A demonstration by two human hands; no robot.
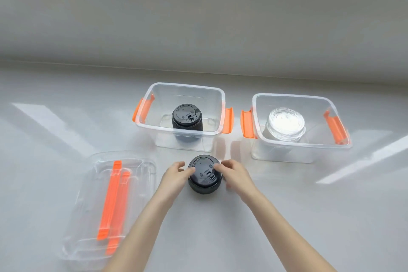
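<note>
Fingers of left hand (176,175) and right hand (234,175) grip upright black cup (204,180), lid up.

Raised lettering on one lid
I read "HOT CA" along the far rim of the near black cup lid (204,170); its remaining letters and small centre marks are too blurred for me.

I see a black cup (204,175) in the grip; beyond it, clear bins (185,85) with orange latches (228,120); left of it, clear lids (141,174) with orange bars (110,196).
</note>
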